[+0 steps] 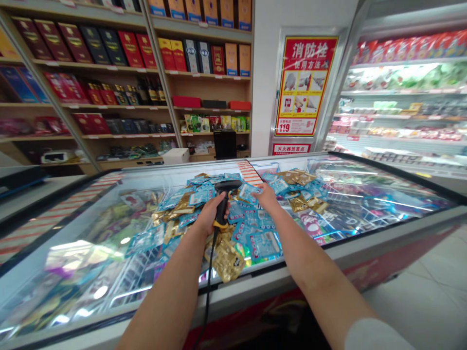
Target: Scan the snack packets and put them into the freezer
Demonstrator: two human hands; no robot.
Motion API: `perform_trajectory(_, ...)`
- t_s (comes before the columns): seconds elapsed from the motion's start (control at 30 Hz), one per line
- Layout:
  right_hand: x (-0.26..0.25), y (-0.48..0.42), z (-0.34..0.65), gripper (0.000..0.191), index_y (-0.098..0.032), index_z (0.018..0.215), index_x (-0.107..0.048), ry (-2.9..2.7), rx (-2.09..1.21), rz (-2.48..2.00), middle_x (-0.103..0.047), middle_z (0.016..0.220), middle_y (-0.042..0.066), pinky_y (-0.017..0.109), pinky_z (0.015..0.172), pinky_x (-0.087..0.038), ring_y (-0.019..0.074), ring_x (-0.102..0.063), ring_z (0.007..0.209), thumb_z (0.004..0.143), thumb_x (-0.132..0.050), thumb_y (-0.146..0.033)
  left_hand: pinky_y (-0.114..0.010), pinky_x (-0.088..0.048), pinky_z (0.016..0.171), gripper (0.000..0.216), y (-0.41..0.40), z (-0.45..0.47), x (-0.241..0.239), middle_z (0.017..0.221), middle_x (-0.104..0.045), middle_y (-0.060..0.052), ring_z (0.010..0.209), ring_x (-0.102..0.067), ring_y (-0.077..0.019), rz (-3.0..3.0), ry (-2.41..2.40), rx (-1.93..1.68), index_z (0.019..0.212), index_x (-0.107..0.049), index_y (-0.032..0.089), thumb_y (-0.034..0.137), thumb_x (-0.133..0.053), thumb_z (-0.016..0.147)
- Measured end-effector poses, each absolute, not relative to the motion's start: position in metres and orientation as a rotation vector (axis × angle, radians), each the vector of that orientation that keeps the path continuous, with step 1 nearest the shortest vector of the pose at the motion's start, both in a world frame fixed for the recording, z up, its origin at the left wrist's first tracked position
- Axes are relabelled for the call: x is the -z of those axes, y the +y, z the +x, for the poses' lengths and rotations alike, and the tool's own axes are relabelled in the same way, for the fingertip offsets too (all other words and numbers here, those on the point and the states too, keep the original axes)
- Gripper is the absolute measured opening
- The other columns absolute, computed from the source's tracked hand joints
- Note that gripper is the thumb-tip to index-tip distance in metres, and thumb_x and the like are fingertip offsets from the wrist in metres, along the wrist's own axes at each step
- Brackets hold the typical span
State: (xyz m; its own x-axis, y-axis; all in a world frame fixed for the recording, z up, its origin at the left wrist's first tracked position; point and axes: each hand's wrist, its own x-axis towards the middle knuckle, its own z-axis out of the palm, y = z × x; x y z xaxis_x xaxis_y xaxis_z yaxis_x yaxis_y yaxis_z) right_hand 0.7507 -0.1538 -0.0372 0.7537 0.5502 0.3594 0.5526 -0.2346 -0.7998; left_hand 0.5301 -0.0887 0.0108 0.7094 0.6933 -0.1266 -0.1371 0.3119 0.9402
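Observation:
My left hand [210, 214] is wrapped round the handle of a black barcode scanner [224, 194] with a yellow band, its head pointing right and its cable hanging down toward me. My right hand [266, 197] rests on a blue snack packet [249, 192] on top of a heap of blue and gold packets [233, 233]. The fingers are closed on the packet's edge. The heap lies on the glass lid of a chest freezer [365, 243], at its middle.
The freezer stretches left and right, with frozen goods under the glass. Wooden shelves [109, 73] of boxed bottles stand behind. A red fire-hydrant notice [304, 85] hangs on the pillar. An open chiller [401, 97] runs along the right, with floor in front of it.

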Motion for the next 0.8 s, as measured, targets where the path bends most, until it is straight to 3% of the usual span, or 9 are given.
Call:
perform_trajectory(0.1, 0.043, -0.147, 0.749, 0.021, -0.021, 0.091, -0.056, -0.775, -0.111, -1.703, -0.066, 0.087, 0.001, 0.033, 0.078, -0.053, 0.0188, -0.066, 0.082, 0.074, -0.067, -0.026, -0.020, -0.038, 0.037, 0.030, -0.089, 0.531, -0.010, 0.055, -0.060, -0.001, 0.037, -0.050, -0.0095, 1.132, 0.592, -0.599, 0.083, -0.065, 0.015, 0.045, -0.068, 0.082)
perform_trajectory(0.23, 0.049, -0.138, 0.744, 0.020, -0.023, 0.091, -0.053, -0.659, -0.310, -1.422, -0.063, 0.078, -0.002, 0.033, 0.068, -0.058, 0.0185, -0.067, 0.072, 0.073, -0.062, -0.024, -0.020, -0.036, 0.035, 0.030, -0.090, 0.530, -0.011, 0.053, -0.059, 0.000, 0.036, -0.048, -0.0099, 1.143, 0.586, -0.593, 0.085, -0.065, 0.015, 0.045, -0.065, 0.085)
perform_trajectory(0.5, 0.049, -0.134, 0.744, 0.024, -0.023, 0.086, -0.052, -0.590, -0.366, -1.265, -0.062, 0.070, -0.004, 0.035, 0.070, -0.059, 0.0187, -0.067, 0.069, 0.066, -0.065, -0.024, -0.020, -0.033, 0.034, 0.032, -0.090, 0.529, -0.012, 0.051, -0.057, 0.000, 0.035, -0.047, -0.0102, 1.147, 0.582, -0.576, 0.086, -0.065, 0.015, 0.046, -0.065, 0.084)
perform_trajectory(0.8, 0.045, -0.138, 0.741, 0.026, -0.022, 0.089, -0.052, -0.582, -0.372, -1.296, -0.062, 0.076, -0.003, 0.036, 0.073, -0.059, 0.0191, -0.067, 0.074, 0.067, -0.065, -0.026, -0.020, -0.034, 0.035, 0.032, -0.093, 0.529, -0.014, 0.051, -0.057, 0.000, 0.035, -0.047, -0.0098, 1.159, 0.599, -0.583, 0.082, -0.063, 0.015, 0.047, -0.065, 0.083)
